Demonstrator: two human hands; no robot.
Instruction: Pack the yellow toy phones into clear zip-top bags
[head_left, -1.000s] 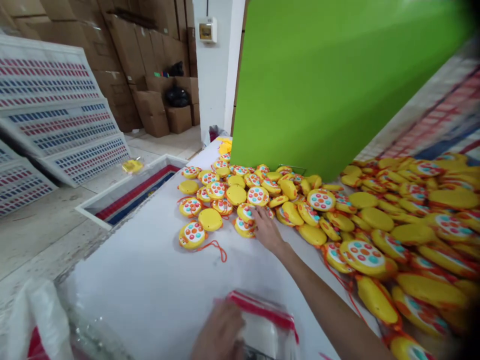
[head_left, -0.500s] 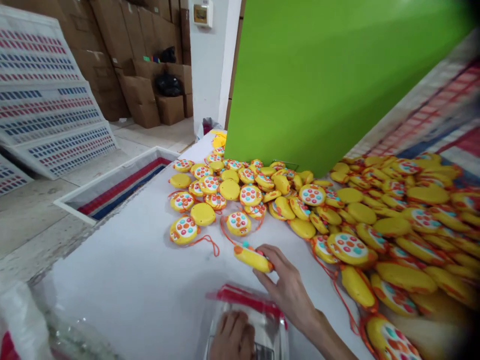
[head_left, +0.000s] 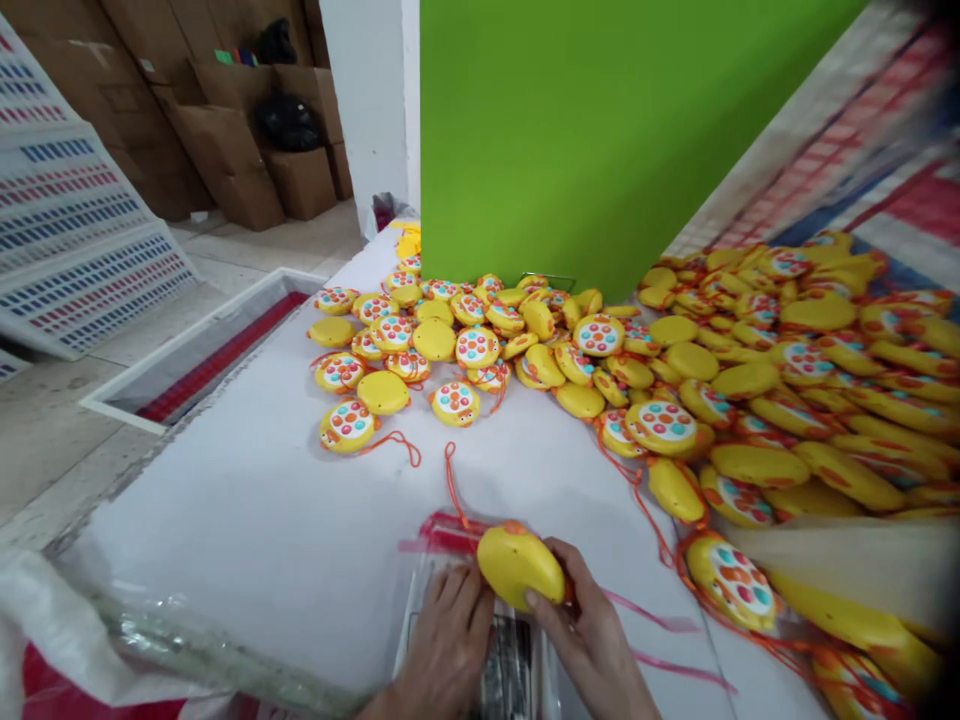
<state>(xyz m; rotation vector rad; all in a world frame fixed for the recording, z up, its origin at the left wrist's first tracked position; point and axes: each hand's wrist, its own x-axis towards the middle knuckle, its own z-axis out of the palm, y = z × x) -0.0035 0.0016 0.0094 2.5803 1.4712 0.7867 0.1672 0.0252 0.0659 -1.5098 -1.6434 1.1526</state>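
My right hand (head_left: 592,635) grips a yellow oval toy (head_left: 517,565), its plain back facing up and an orange cord loop (head_left: 451,480) trailing from it. The toy is over a clear plastic bag (head_left: 551,670) with a pink strip along its top, lying on a stack at the near table edge. On that bag, beside the toy, is my left hand (head_left: 450,630), fingers bent together at the bag's mouth; the fingertips are partly hidden. Similar toys with coloured dots (head_left: 349,425) lie beyond my hands.
A large heap of the toys (head_left: 750,380) covers the right side of the white table (head_left: 247,480). Behind them rises a green panel (head_left: 555,130). White crates (head_left: 82,230) and cardboard boxes (head_left: 225,170) are at left. Crumpled clear plastic (head_left: 187,640) lies near left.
My right hand has brought the toy nearer and down over the bag, turning its plain back upward. My left hand's fingers have reached forward toward the bag's mouth. The view has shifted.
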